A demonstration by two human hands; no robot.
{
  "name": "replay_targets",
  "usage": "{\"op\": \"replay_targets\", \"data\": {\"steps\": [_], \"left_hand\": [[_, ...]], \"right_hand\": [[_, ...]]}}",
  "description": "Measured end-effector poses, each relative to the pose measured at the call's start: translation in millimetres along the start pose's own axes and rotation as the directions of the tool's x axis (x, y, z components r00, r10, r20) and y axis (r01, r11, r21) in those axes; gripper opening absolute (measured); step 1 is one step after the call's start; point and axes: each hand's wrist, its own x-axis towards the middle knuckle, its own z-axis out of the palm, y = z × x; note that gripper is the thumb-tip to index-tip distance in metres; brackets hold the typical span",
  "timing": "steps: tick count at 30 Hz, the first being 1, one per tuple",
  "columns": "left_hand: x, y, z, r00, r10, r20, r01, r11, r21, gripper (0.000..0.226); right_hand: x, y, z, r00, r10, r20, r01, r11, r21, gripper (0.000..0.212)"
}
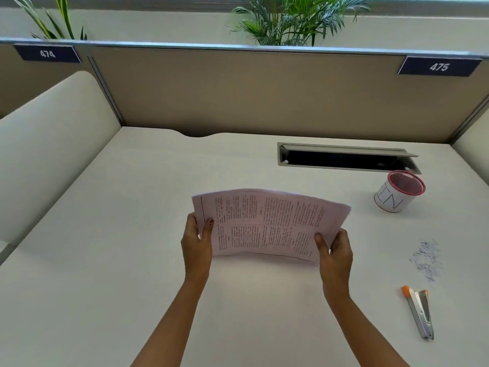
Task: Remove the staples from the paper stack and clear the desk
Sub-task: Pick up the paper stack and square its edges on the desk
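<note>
Two hands held one paper stack between them over the desk. The left hand gripped its left edge, thumb on the printed face and fingers curled behind. The right hand pinched the lower right corner the same way. The sheets bowed upward between the two grips; whether the lower edge touched the desk could not be told.

Right of the right hand, well apart from it, lay one loose heap of staples. Nearer the person than that heap lay one staple tool with orange ends. Beyond the right hand and to its right stood one mesh cup marked "IN", just in front of one open cable slot.
</note>
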Motion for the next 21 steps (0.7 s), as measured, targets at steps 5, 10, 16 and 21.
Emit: {"op": "replay_targets", "data": {"steps": [5, 10, 16, 21], "left_hand": [[-2, -12, 10, 1.0, 0.001, -0.031, 0.002, 0.995, 0.101, 0.01], [-7, -3, 16, 0.994, 0.055, -0.092, -0.049, 0.997, 0.064, 0.011], [-9, -12, 13, 0.996, 0.065, -0.064, -0.062, 0.997, 0.052, 0.016], [-12, -20, 13, 0.992, 0.067, -0.104, -0.056, 0.993, 0.103, 0.004]], "right_hand": [[-2, 7, 1, 0.998, 0.057, -0.03, -0.058, 0.998, -0.023, 0.011], [0, -2, 1, 0.994, 0.031, -0.106, -0.035, 0.999, -0.035, 0.01], [-7, 12, -7, 0.998, 0.057, -0.036, -0.059, 0.996, -0.074, 0.013], [-8, 7, -9, 0.998, 0.066, -0.023, -0.068, 0.993, -0.101, 0.011]]}}
